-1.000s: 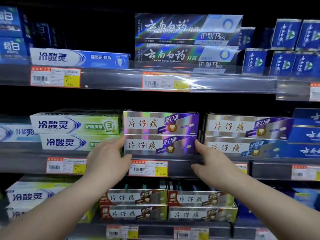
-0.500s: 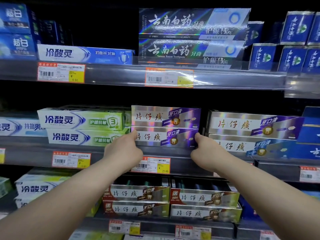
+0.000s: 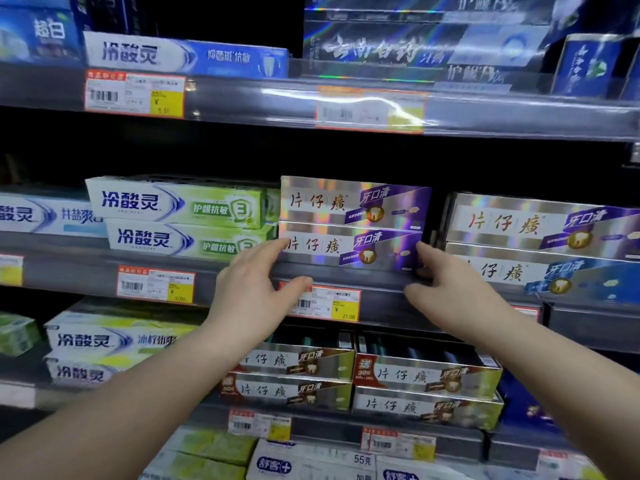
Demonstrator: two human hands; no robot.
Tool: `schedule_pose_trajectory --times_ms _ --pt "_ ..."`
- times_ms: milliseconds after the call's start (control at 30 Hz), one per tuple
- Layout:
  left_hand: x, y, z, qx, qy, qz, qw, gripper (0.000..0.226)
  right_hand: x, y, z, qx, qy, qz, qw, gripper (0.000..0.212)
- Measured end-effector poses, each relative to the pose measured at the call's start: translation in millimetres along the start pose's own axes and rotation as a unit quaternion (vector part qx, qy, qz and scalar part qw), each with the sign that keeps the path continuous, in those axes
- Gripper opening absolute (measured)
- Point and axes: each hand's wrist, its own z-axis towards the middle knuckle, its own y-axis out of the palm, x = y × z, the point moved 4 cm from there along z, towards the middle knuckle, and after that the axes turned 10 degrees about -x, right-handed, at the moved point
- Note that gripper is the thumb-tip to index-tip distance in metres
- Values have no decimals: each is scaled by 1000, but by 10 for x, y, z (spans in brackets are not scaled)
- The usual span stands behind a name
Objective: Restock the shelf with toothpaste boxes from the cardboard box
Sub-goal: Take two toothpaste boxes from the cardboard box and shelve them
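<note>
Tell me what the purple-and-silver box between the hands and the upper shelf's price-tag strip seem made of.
Purple-and-silver box: likely thin cardboard with a holographic foil finish; rainbow bands shimmer across its silver face. Price-tag strip: apparently clear glossy plastic; a glare streak crosses it and labels show through.

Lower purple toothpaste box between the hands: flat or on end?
Lying flat: lower box shows its long face, upper box stacked on it, left hand and right hand at its ends.

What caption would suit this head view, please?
Left hand and right hand touch ends of the lower silver-purple toothpaste box on the middle shelf.
</note>
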Motion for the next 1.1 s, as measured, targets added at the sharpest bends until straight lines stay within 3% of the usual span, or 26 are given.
schedule_pose_trajectory --times_ms 200,533,700,833,933,1100 --pt "-66 18 -20 11 10 4 1000 50 31 38 -129 -28 -11 -44 999 61" --pt "57 -552 -327 -117 -145 53 981 68 -383 -390 -404 -143 -10 -78 987 61" --pt "375 -1192 -510 -138 -217 39 965 75 -878 -775 -580 -198 3 -75 977 61" --pt "669 -1824 -716 -152 -273 27 949 63 -1423 -1070 -754 -234 9 -74 969 58" --pt "715 -2334 -960 -177 -312 55 932 53 -1883 -1180 -900 -267 -9 -84 960 56" --pt "663 -3291 -1457 -180 -388 110 897 63 -2720 -1077 -1116 -340 -32 -99 935 59"
